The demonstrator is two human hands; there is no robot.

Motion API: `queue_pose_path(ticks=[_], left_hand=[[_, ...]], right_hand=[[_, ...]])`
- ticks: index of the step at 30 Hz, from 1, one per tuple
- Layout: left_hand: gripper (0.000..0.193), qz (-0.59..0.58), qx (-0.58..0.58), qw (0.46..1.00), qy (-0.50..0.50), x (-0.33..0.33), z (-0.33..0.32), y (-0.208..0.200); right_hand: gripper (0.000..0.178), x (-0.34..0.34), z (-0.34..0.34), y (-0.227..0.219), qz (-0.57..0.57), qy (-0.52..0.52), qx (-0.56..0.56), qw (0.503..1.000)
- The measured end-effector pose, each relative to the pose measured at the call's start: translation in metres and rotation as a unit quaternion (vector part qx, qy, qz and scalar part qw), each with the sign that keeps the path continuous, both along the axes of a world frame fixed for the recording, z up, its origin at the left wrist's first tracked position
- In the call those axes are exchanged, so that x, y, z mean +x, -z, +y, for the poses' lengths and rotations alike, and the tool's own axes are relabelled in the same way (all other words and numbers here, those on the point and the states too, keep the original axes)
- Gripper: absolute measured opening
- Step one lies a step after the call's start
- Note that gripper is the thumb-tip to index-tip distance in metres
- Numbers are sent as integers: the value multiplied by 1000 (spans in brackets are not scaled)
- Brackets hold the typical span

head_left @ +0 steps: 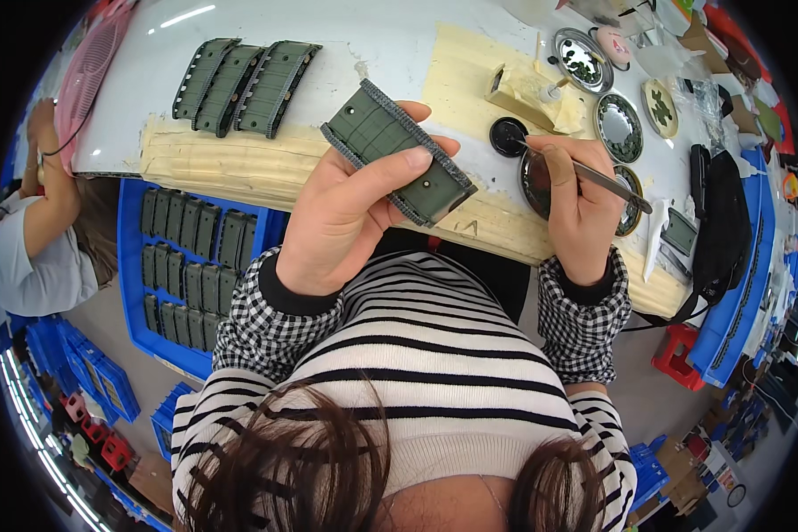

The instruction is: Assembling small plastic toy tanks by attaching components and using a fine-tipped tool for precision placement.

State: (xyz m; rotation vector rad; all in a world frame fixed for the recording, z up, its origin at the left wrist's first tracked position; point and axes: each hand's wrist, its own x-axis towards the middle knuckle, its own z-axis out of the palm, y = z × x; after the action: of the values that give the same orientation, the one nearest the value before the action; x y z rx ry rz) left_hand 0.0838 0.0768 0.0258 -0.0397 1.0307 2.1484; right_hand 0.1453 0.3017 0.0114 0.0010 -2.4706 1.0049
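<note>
My left hand [332, 222] grips a dark green plastic piece [395, 151], held tilted above the table's front edge. Ridged, track-like strips run along its two long sides, and small holes dot its flat face. My thumb presses on that face while the fingers go behind. In my right hand [583, 213] are slim metal tweezers [610, 185], pinched like a pen. Their tip reaches the rim of a small round black dish [508, 136]; whether it holds a part is too small to tell. Beneath the right hand, a round metal dish [534, 182] is partly hidden.
Three similar green pieces [244, 89] lie at the far left. A blue crate [133, 293] below holds rows more. Metal dishes [618, 129] of small dark green parts stand at the right, near a tape-covered block [528, 97]. A person [49, 230] sits at the left.
</note>
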Motion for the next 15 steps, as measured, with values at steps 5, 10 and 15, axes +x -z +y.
queue_pose_path(ticks=[5, 10, 15], left_hand=[[42, -26, 16, 1000, -8, -1, 0, 1], [41, -68, 19, 997, -9, 0, 8, 1], [40, -82, 27, 996, -11, 1, 11, 3]], right_hand=[[15, 13, -6, -20, 26, -23, -109, 993], [17, 23, -19, -39, 48, -167, -136, 975], [18, 24, -29, -30, 48, -176, -184, 966]])
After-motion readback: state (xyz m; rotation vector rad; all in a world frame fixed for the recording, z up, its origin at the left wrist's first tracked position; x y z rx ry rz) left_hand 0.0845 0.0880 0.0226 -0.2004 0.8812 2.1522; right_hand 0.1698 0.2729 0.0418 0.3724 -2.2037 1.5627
